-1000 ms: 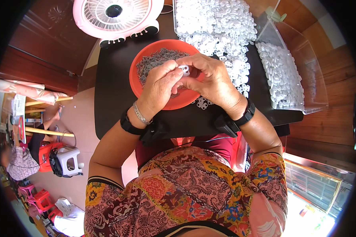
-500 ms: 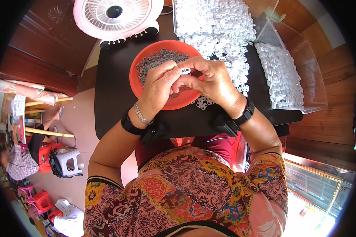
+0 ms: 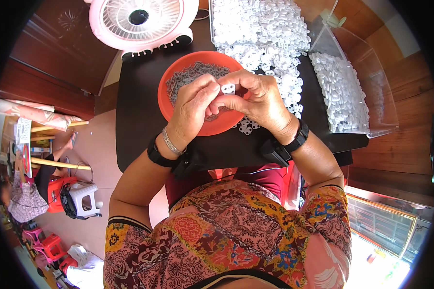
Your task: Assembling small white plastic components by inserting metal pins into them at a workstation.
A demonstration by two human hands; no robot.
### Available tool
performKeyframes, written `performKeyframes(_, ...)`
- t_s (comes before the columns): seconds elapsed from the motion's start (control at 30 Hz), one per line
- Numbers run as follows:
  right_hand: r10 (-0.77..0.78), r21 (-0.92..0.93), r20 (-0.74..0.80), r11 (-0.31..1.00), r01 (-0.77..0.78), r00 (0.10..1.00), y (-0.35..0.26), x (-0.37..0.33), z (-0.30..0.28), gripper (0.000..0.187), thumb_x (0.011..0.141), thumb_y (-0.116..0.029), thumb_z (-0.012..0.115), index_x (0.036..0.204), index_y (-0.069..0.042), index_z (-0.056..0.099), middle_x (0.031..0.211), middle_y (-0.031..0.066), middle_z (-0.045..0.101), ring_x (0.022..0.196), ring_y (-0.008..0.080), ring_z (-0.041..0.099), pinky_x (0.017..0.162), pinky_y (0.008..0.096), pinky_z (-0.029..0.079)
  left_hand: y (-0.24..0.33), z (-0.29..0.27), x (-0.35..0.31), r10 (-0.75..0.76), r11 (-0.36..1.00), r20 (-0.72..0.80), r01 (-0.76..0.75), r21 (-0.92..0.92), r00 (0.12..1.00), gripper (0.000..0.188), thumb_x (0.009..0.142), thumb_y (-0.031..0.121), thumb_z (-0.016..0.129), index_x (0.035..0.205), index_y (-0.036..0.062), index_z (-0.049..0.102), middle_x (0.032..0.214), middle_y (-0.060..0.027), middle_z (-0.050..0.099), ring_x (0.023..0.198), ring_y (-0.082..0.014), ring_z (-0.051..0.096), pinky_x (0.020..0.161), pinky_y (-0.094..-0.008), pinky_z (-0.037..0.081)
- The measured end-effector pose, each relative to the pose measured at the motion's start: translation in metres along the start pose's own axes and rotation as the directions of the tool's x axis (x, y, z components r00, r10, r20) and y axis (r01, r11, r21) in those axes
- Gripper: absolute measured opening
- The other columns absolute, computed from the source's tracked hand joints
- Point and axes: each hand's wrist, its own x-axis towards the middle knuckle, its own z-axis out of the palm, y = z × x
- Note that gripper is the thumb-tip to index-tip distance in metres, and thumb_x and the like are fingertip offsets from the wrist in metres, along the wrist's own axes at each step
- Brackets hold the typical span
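Behind left hand (image 3: 194, 108): bowl (image 3: 178, 113) half-hidden.

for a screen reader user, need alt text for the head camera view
Seen from above, a person's left hand and right hand pinch one small white plastic piece over an orange bowl of grey parts on a black table, white pieces heaped beyond.

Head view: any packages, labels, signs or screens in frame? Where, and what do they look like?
No labels, signs or screens that can be made out.
Clear plastic box: right edge of the black table, angular, transparent, holding small white plastic pieces.
Orange bowl: table centre, round, holding small grey parts, under both hands.
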Motion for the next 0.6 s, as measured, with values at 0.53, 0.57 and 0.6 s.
performKeyframes(0.53,-0.04,-0.157,0.003,0.987,0.04,0.999,-0.006,0.002,0.002,0.026,0.07,-0.014,0.08,0.087,-0.006,0.061,0.072,0.0058,0.064,0.062,0.0179,0.065,0.055,0.0276,0.052,-0.001,0.006,0.001,-0.211,0.972,0.022,0.212,-0.102,0.977,0.024,0.092,0.024,0.051,0.086,0.0035,0.061,0.063,0.0005,0.051,0.053,-0.0052,0.046,0.048,-0.0191,0.036)
performKeyframes(0.57,-0.056,-0.171,-0.005,0.984,0.054,0.998,-0.005,0.002,0.002,0.03,0.07,-0.015,0.081,0.09,-0.006,0.062,0.074,0.0045,0.064,0.06,0.0139,0.062,0.055,0.0253,0.05,0.001,0.008,0.001,-0.224,0.968,-0.026,0.219,-0.124,0.974,0.024,0.092,0.024,0.051,0.084,0.0035,0.06,0.062,0.0002,0.051,0.052,-0.0053,0.045,0.048,-0.0192,0.036)
performKeyframes(0.6,-0.075,-0.184,-0.012,0.98,0.071,0.997,-0.005,0.002,0.003,0.033,0.07,-0.016,0.082,0.094,-0.005,0.063,0.076,0.0031,0.065,0.058,0.0099,0.058,0.054,0.0231,0.049,0.0,0.005,0.001,-0.224,0.968,-0.028,0.219,-0.123,0.974,0.024,0.092,0.024,0.051,0.084,0.0035,0.06,0.062,0.0002,0.051,0.052,-0.0053,0.045,0.048,-0.0192,0.036)
